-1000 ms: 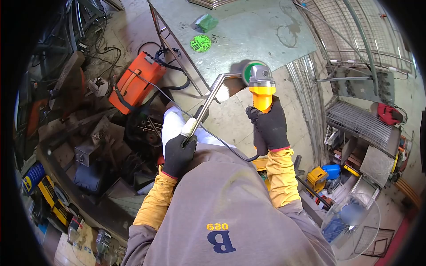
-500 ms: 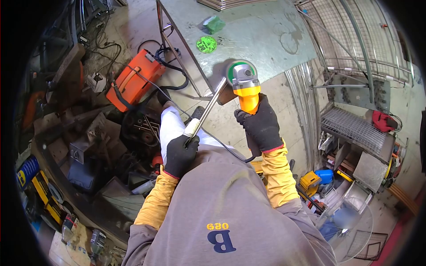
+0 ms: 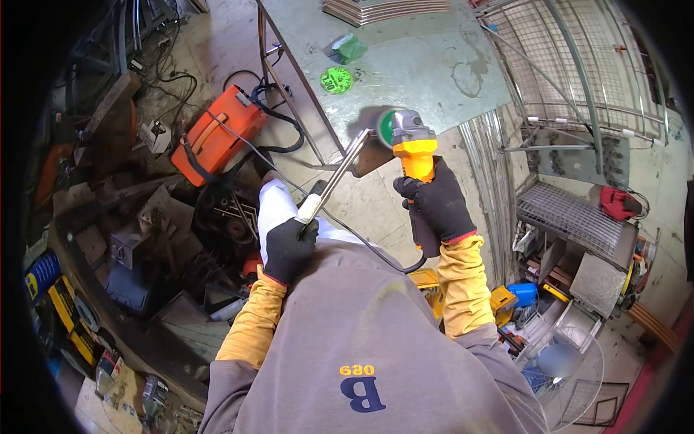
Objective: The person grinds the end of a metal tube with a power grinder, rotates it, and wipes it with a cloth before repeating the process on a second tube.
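Observation:
My right hand (image 3: 439, 201), in a black glove, is wrapped round the body of a yellow and grey angle grinder (image 3: 416, 148). The grinder's green disc (image 3: 387, 129) stands tilted beside the upper end of some slim shiny metal bars (image 3: 344, 168). My gloved left hand (image 3: 290, 246) grips the lower end of these bars, where a white wrapping (image 3: 309, 208) goes round them. From the grinder's rear a dark cord (image 3: 376, 254) loops left past my lap. Behind the disc lies the corner of a grey metal-topped table (image 3: 405, 79).
On the table lie a round green disc (image 3: 336, 80), a crumpled green packet (image 3: 350, 48) and stacked bent metal strips (image 3: 387, 10). An orange machine (image 3: 220, 134) with cables stands on the floor at left. Shelves with a wire rack (image 3: 571, 217) are at right, and cluttered scrap is at lower left.
My right hand has moved the grinder right and slightly down, and its disc now shows more edge-on. The bars' upper end has shifted slightly, with my left hand still holding them.

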